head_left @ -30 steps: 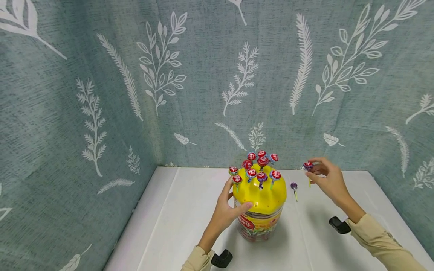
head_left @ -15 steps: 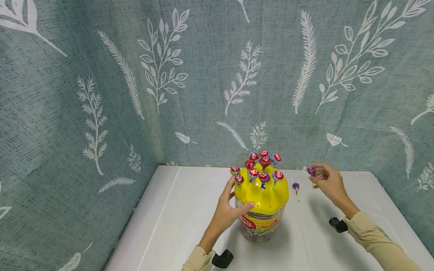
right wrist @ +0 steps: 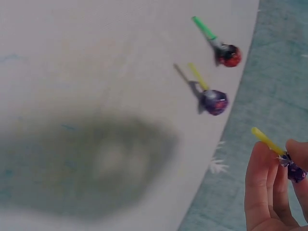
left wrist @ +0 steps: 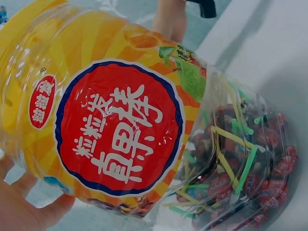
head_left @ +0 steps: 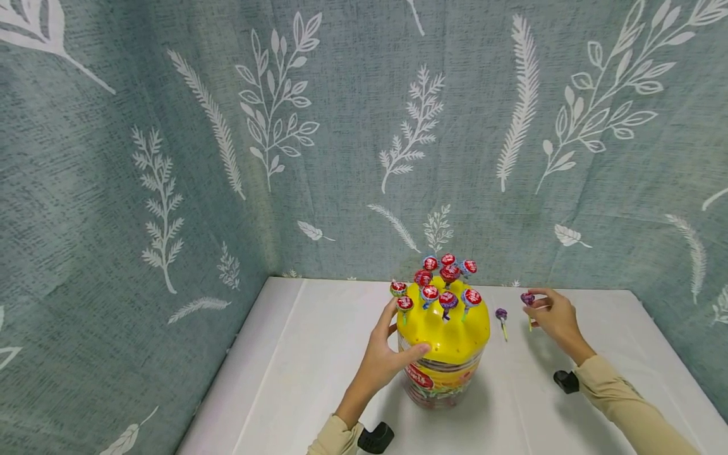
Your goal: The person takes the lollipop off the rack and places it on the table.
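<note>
A big clear plastic candy jar [head_left: 438, 382] with a yellow lid [head_left: 449, 335] stands on the table, several wrapped lollipops upright in the lid's holes. My left hand [head_left: 383, 357] grips the jar's upper left side, thumb in front at the lid's lower edge and fingers round the far side. Through the jar's clear wall [left wrist: 240, 159] more lollipops with yellow and green sticks show. To the jar's right, my right hand [head_left: 557, 319] pinches a purple-wrapped lollipop [head_left: 527, 298], its yellow stick pointing down. Another purple lollipop [head_left: 501, 314] lies on the table between jar and right hand.
In the right wrist view, a red lollipop [right wrist: 228, 55] with a green stick lies beside the purple one near the table edge. The white table [head_left: 307, 354] meets a green leaf-patterned curtain [head_left: 341, 158] at the back and sides.
My right hand has lowered with the purple lollipop, bringing it closer to the table. The left hand keeps its grip on the jar. The head view has shifted slightly.
</note>
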